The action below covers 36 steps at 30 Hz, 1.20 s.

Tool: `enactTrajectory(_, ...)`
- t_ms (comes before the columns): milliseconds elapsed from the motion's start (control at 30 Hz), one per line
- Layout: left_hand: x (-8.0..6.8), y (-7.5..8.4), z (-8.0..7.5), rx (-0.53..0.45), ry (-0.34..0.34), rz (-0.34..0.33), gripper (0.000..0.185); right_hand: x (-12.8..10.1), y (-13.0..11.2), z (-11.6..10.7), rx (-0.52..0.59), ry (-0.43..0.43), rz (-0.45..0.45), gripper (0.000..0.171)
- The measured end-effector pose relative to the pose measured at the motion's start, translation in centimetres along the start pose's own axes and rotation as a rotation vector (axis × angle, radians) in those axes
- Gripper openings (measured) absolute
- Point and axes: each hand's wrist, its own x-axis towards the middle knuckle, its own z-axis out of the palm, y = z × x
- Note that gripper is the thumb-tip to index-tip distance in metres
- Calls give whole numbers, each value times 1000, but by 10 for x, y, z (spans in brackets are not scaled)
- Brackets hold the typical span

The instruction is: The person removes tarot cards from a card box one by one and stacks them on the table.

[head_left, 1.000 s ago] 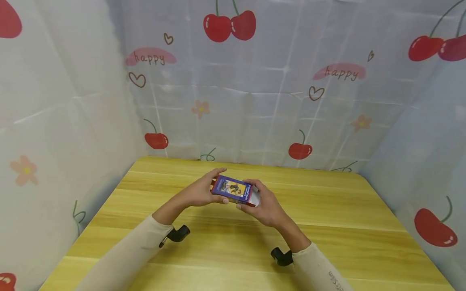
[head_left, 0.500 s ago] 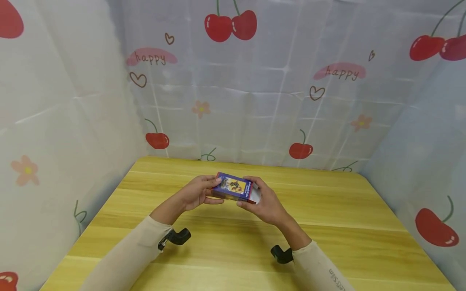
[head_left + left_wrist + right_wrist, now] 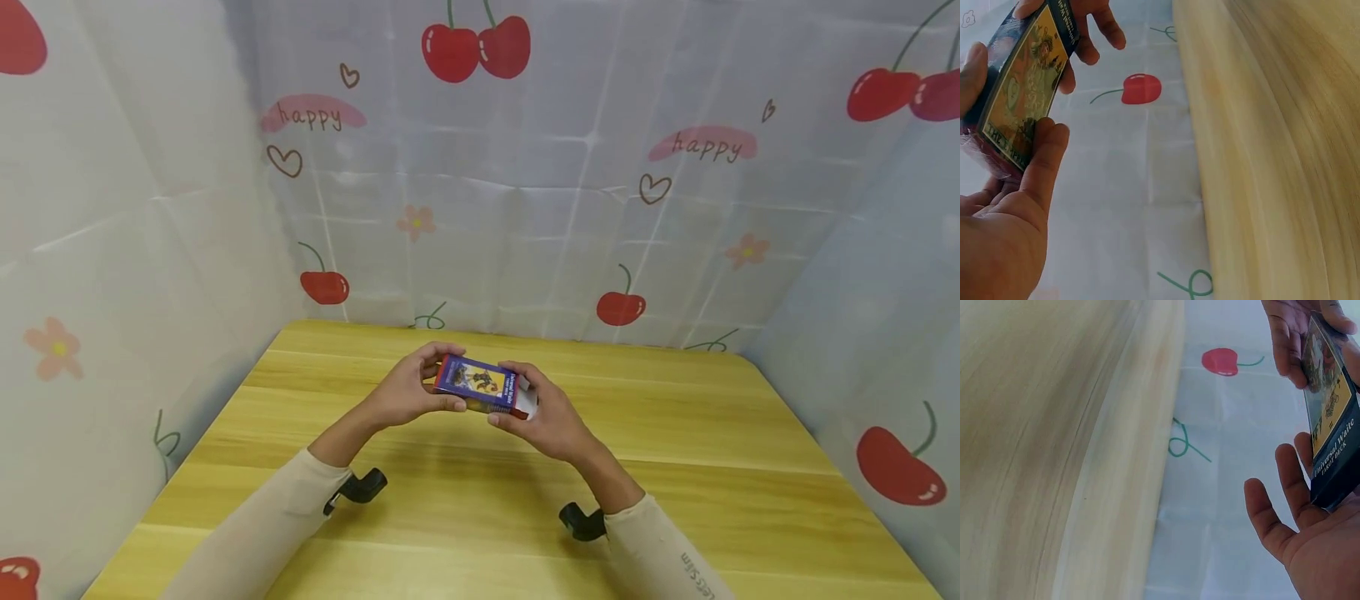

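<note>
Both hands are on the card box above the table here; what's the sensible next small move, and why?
Probably work the end flap open with the left hand while the right hand steadies the card box. The box is held off the wooden table, gripped at both ends, and looks closed, with the left fingers curled over its near end.

The card box (image 3: 1334, 425) read "Universal Waite" over "TAROT DECK" along its side. The cherry-print backdrop (image 3: 525, 208) twice carried the word "happy". A beige sleeve (image 3: 660, 558) bore small lettering ending in "slim".
</note>
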Motion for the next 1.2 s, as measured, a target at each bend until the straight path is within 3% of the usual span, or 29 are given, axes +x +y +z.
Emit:
enactTrajectory(100, -1, 0, -2, -37, 43, 2, 72, -2, -1, -4, 8, 64, -58, 65)
enactTrajectory(267, -2, 2, -10, -87, 99, 17, 76, 0, -14, -24, 95, 346, -157, 29)
enactTrajectory(333, -3, 4, -13, -88, 107, 24, 76, 2, -26, -36, 145, 376, -158, 23)
enactTrajectory(400, -3, 5, -15, -88, 112, 27, 76, 5, -39, -45, 185, 324, -138, 23)
enactTrajectory(500, -5, 7, -17, -107, 121, 28, 78, 11, -53, -50, 200, 177, -70, 25)
enactTrajectory(667, -7, 10, -17, -137, 125, 36, 83, 22, -51, -41, 172, 46, 71, 27)
enactTrajectory(900, -8, 12, -17, -138, 136, 44, 84, 26, -32, -30, 202, 20, 233, 31)
enactTrajectory(1067, -8, 10, -15, -150, 140, 37, 83, 25, -27, -25, 257, 51, 237, 32)
enactTrajectory(1200, -6, 8, -13, -156, 162, 19, 80, 24, -26, -20, 240, 143, 225, 31)
